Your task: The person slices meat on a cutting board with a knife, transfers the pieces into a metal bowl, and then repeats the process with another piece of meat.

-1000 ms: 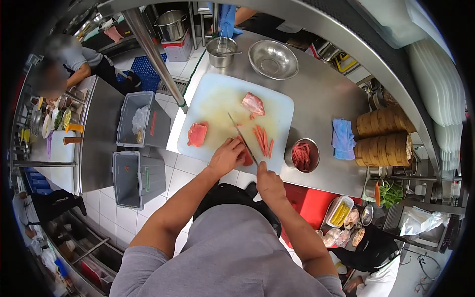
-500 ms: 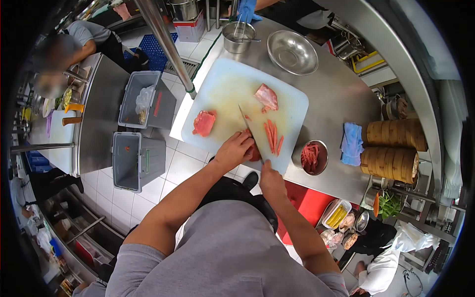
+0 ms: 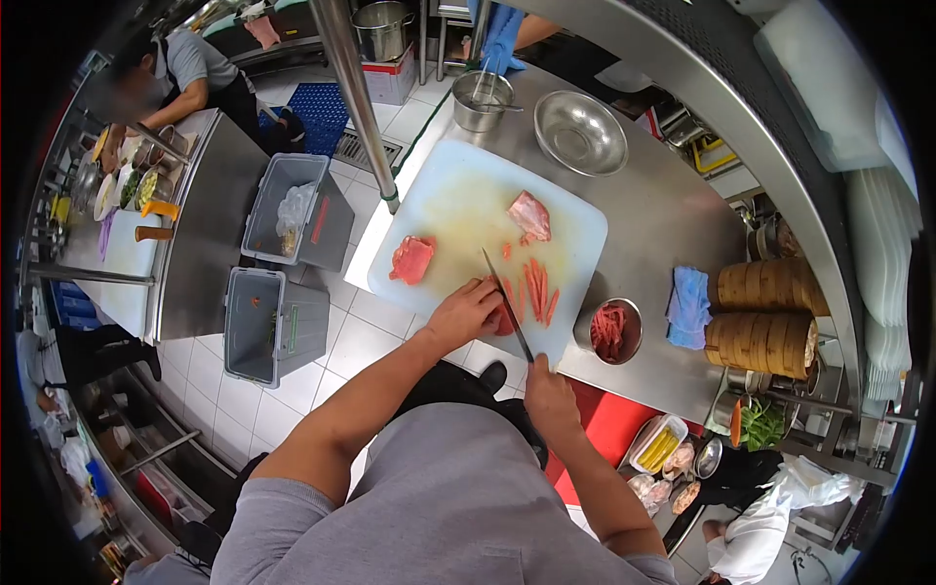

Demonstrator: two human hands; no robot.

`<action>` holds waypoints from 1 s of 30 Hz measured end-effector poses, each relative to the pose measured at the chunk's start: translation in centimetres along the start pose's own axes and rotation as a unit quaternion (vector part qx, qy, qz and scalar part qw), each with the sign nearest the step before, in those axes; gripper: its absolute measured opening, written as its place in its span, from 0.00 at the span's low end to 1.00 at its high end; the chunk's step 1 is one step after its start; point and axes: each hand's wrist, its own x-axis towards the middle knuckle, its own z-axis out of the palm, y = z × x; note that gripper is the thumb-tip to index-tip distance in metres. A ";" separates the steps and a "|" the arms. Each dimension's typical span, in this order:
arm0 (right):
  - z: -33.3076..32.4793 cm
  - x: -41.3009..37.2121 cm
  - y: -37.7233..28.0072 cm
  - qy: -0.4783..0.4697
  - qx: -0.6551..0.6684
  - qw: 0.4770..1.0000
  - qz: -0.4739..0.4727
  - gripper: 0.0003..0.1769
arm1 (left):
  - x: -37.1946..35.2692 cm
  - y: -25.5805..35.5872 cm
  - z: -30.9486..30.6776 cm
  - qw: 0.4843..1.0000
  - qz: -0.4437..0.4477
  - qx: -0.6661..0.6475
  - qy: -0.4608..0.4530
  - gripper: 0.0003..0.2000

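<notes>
On a pale cutting board (image 3: 439,195), my left hand (image 3: 466,314) presses its curled fingers on a piece of red meat (image 3: 504,320) at the near edge. My right hand (image 3: 552,398) is closed round the handle of a kitchen knife (image 3: 509,307), whose blade lies along the right side of that meat. Just right of the blade are several thin meat strips (image 3: 539,290). One larger chunk of meat (image 3: 413,259) sits at the board's left, and another paler chunk (image 3: 529,215) at its upper right.
A metal bowl of meat strips (image 3: 609,331) stands right of the board. Beyond the board are a steel colander (image 3: 582,134) and a metal pot (image 3: 480,101). Bamboo steamers (image 3: 760,344) and a blue cloth (image 3: 688,308) lie rightward. Grey bins (image 3: 276,331) stand left; co-workers are nearby.
The knife has shifted slightly right, away from my left fingers, and another strip now lies beside the blade. The whole view has shifted a little.
</notes>
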 end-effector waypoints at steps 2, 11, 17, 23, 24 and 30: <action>0.0 0.2 -0.2 -0.016 0.008 1.000 0.011 0.13 | -0.1 0.1 -0.1 1.000 -0.012 -0.004 -0.014 0.19; 1.5 9.1 -0.2 0.079 0.046 0.995 -0.041 0.17 | -0.1 -0.3 0.0 1.000 0.013 0.001 -0.008 0.19; -0.8 3.4 -0.9 0.037 -0.029 0.999 -0.023 0.14 | -0.7 -0.3 -0.4 0.999 0.037 0.008 0.007 0.16; 1.0 0.5 1.2 0.010 -0.005 1.000 -0.028 0.12 | -1.0 -0.8 0.3 1.000 0.017 -0.012 0.003 0.15; 1.6 0.8 1.0 0.023 0.009 0.999 -0.027 0.13 | -1.0 -0.6 0.3 1.000 0.009 -0.019 -0.001 0.15; 2.8 7.2 0.1 0.066 0.013 0.997 -0.049 0.14 | -1.2 -0.7 0.4 1.000 0.012 0.000 -0.004 0.15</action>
